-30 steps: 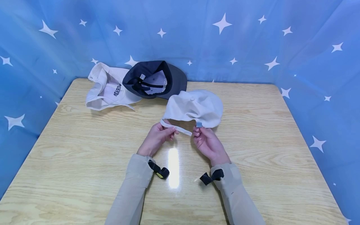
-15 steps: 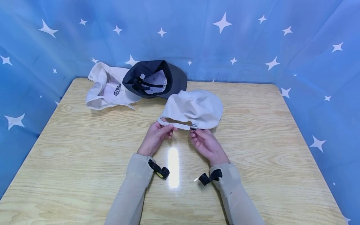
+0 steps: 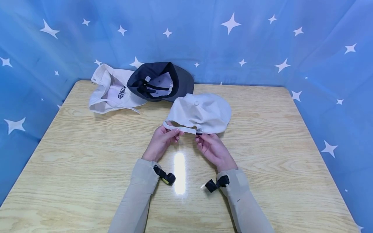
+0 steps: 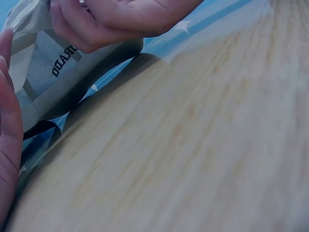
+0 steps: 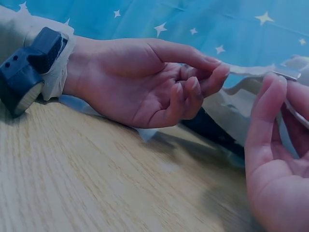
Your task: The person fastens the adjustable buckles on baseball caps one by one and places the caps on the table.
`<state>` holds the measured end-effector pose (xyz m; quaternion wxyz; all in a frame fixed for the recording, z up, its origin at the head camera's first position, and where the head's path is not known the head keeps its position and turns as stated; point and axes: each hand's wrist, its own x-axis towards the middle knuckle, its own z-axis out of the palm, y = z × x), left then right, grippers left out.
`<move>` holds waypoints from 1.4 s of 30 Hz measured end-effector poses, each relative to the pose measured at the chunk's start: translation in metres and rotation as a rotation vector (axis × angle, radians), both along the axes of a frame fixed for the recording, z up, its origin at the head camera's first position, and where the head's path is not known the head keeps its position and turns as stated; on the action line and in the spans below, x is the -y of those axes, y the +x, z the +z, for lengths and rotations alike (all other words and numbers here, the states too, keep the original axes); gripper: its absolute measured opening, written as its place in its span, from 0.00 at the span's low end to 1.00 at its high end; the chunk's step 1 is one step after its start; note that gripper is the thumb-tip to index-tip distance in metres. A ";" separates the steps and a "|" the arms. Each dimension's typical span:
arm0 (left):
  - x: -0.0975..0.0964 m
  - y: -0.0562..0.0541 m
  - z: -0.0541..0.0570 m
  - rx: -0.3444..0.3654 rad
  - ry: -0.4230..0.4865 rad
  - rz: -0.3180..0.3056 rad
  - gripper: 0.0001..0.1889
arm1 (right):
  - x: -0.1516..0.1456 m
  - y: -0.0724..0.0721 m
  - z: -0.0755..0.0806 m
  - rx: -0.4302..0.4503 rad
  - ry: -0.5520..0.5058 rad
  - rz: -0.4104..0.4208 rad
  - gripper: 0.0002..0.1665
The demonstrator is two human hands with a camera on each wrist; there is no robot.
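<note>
One strap (image 3: 187,130) spans the pale cap's (image 3: 208,111) near side; the left hand (image 3: 163,141) pinches it between fingers, the right hand (image 3: 215,149) its buckle (image 3: 199,132).

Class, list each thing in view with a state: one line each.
Held white cap: back opening toward the person
Its strap: running to the buckle; threading unclear
Left grip: pinching the strap
Right grip: pinching at the buckle
Dark cap: inside showing
Other white cap: inside showing, strap end loose
</note>
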<state>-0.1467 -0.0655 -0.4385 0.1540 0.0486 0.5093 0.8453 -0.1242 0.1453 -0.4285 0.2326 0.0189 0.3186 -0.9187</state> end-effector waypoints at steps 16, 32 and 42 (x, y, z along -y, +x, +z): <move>0.000 0.002 0.000 -0.010 0.016 -0.100 0.10 | 0.004 -0.002 0.001 0.029 0.075 -0.075 0.13; -0.008 0.002 -0.002 -0.055 -0.203 -0.072 0.14 | 0.007 -0.001 0.001 0.034 0.175 -0.056 0.14; -0.012 0.002 -0.001 -0.033 -0.202 -0.023 0.11 | 0.007 0.000 0.002 0.019 0.158 -0.052 0.08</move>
